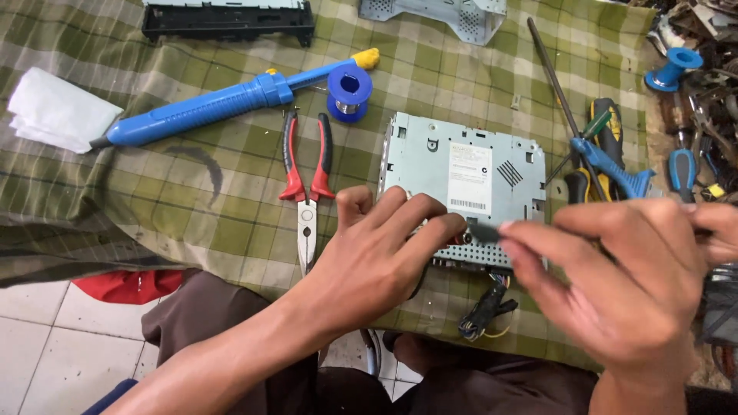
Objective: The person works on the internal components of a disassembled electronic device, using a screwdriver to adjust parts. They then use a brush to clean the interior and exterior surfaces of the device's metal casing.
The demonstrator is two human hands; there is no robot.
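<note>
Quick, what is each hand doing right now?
Left hand: fingers bent, resting on the grey metal box.
Right hand: closed on a thin dark tool.

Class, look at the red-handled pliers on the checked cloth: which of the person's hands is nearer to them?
Left. The left hand lies just right of the pliers, resting on the metal box; the right hand is farther right, beyond the box.

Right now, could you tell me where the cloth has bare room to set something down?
Bare patches: left of the pliers, below the blue desoldering pump; and between the solder spool and metal bracket. Crowded: around the metal unit, both hands, and the screwdrivers at right.
</note>
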